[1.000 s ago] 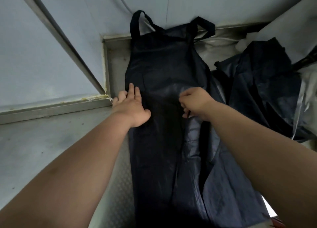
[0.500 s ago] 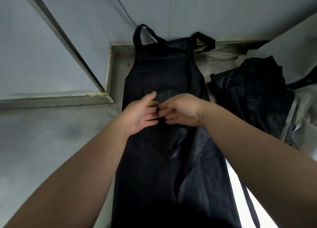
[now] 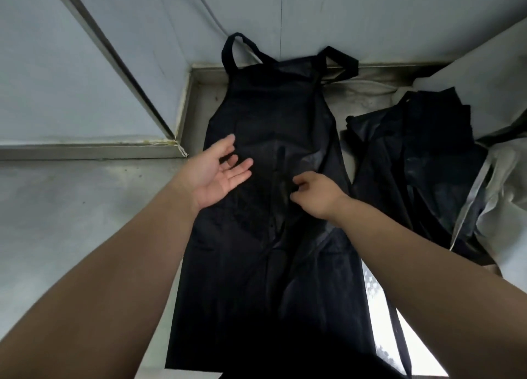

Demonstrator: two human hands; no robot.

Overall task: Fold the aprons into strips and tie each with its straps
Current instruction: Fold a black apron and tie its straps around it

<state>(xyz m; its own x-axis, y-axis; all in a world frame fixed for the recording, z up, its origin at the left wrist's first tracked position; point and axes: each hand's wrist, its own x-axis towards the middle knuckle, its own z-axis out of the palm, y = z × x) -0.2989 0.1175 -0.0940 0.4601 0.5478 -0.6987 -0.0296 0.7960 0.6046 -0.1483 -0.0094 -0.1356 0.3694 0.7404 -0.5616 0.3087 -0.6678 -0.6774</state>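
Separation of the hands is what has just changed: half a second ago they were met fingertip to fingertip over the middle of the apron (image 3: pixel 271 107), and now they are drawn apart. The left hand (image 3: pixel 214 176) has been lifted and turned palm upward, its fingers (image 3: pixel 242 166) spread and relaxed, and nothing is held in them. The right hand (image 3: pixel 316 196) has been carried to the far side of the centre line, where its fingers (image 3: pixel 296 182) are curled down onto the folded-in flap; whether cloth is actually nipped between thumb and forefinger cannot be told.

The apron is laid lengthwise on the steel surface (image 3: pixel 71 207), directly beneath and between both sets of fingers, with its neck straps (image 3: pixel 231 50) beyond them, propped against the wall (image 3: pixel 313 8). The side under the right fingers is already turned inward; the side below the left fingers is not yet folded. A heap of further dark aprons (image 3: pixel 413 156) is seen outboard of the right fingers, just beside the spread one.

From this it is judged that the first lengthwise fold has been settled and the opposite edge is to be brought over next; the strip is unfinished and no tying has been begun.
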